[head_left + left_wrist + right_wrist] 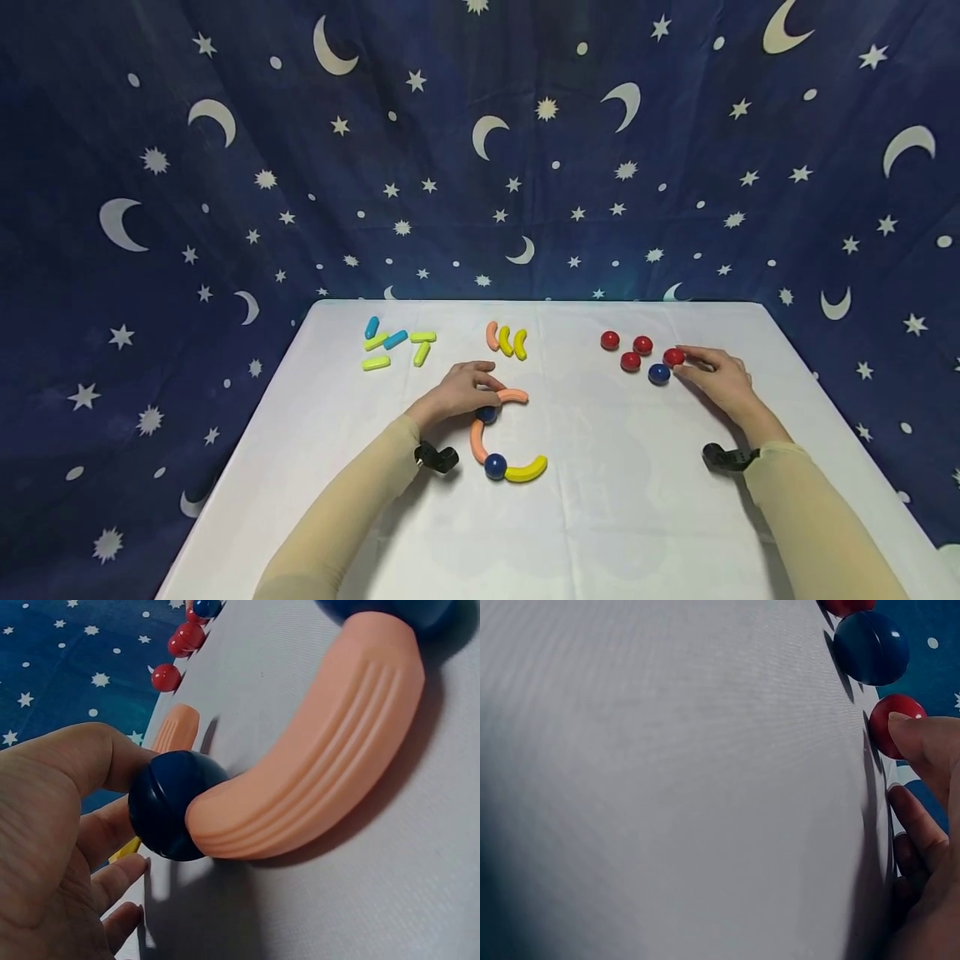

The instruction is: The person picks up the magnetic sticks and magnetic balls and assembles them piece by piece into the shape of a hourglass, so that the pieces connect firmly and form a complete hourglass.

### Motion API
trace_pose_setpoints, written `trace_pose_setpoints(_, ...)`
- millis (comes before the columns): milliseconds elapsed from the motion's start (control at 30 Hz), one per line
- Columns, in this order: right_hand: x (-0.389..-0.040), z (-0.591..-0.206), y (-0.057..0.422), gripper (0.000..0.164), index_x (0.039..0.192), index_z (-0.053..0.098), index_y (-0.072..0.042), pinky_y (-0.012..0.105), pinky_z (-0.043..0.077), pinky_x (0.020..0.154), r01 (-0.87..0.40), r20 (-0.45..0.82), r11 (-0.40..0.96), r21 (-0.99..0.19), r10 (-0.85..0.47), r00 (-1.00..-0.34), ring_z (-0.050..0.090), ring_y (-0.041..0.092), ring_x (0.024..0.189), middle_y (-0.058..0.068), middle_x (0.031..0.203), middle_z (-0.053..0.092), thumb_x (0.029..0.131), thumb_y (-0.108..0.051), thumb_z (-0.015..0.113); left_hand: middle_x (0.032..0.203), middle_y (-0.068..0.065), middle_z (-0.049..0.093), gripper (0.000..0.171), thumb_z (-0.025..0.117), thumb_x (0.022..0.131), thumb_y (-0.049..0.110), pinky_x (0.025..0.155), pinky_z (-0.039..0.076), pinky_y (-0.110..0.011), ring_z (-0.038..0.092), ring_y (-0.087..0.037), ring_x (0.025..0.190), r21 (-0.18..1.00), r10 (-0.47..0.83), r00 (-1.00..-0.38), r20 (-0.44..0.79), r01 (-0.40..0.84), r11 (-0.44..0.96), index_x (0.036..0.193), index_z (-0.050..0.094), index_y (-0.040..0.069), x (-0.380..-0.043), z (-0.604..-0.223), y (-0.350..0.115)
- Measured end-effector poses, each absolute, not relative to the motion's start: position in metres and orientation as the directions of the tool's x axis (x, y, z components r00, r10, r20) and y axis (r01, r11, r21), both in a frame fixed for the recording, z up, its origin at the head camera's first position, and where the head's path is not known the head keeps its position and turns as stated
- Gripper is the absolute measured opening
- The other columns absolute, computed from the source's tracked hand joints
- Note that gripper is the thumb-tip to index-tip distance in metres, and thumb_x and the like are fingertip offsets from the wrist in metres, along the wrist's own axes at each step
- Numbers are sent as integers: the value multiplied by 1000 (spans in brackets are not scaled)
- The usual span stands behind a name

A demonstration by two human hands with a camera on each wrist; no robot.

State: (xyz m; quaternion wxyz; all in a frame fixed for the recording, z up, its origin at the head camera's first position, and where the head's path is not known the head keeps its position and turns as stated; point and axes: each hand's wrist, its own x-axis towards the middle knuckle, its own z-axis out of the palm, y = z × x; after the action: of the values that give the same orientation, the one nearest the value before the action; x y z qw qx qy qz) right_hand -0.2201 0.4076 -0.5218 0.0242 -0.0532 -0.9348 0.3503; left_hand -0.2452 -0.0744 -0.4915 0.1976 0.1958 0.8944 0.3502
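Note:
On the white table lies a joined chain of curved rods and balls. It has a yellow curved rod (527, 470), a blue ball (495, 466), a pink curved rod (315, 757), a second blue ball (176, 804) and another pink rod (514, 396). My left hand (461, 389) holds the chain at this second ball, thumb and forefinger close around it where the far pink rod joins. Over at the right, my right hand (716, 379) pinches a red ball (673, 357) between thumb and fingers. A loose blue ball (871, 647) sits right beside that red one.
Several red balls (631, 362) lie left of my right hand. Loose pink and yellow curved rods (506, 341) are at the back middle. Several short green and blue rods (377, 363) are spread at the back left. A dark star-patterned cloth (480, 200) hangs behind the table.

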Motion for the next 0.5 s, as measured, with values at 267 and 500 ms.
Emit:
trace_pose_setpoints(267, -221, -524, 402, 72, 146, 54, -4, 75, 15, 104, 95, 15, 760, -643, 137, -990, 24, 57, 137, 31, 149, 43, 98, -57, 62, 158, -1, 43, 29, 74, 90, 36, 118, 25, -53, 24, -32, 150, 698, 490, -847, -204, 226, 680, 115, 79, 23, -244, -495, -77)
trace_pose_setpoints(500, -220, -527, 404, 74, 144, 53, -1, 74, 17, 105, 115, 26, 760, -639, 170, -985, 25, 57, 136, 33, 148, 42, 98, -57, 62, 157, 1, 44, 28, 74, 89, 35, 117, 26, -54, 25, -31, 149, 710, 485, -852, -198, 216, 670, 114, 79, 24, -241, -493, -75)
